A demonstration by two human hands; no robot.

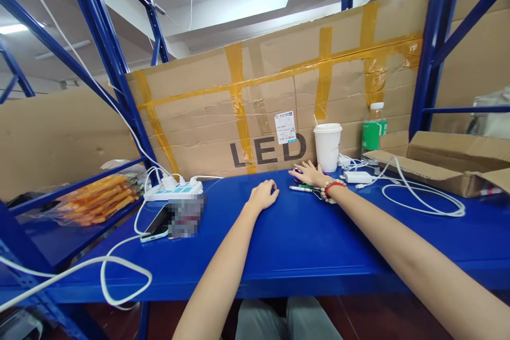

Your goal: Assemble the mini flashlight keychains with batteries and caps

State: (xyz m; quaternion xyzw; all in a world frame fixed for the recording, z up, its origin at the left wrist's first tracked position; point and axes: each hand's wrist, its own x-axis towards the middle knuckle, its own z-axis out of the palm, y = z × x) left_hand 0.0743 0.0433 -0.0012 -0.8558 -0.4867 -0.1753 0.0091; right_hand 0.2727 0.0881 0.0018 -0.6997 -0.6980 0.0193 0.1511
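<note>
My left hand (263, 195) rests on the blue shelf top (295, 239), with its fingers loosely bent and a gap beside the thumb; nothing shows in it. To its right, my right hand (309, 174) wears a beaded bracelet with a red band. Its fingers are spread, palm down, over a small cluster of pens (301, 188). Part of that cluster, with a dark purple item in it, is hidden under the hand. Just behind the right hand stands a white lidded paper cup (328, 147) with a straw.
A power strip (175, 190) with plugs and a phone (157, 223) lie at left, beside a blurred-out patch. White cables (422, 207), a charger (357, 177), a green-labelled bottle (374, 130) and an open cardboard box (450, 159) are at right. A taped cardboard panel (199, 133) stands behind.
</note>
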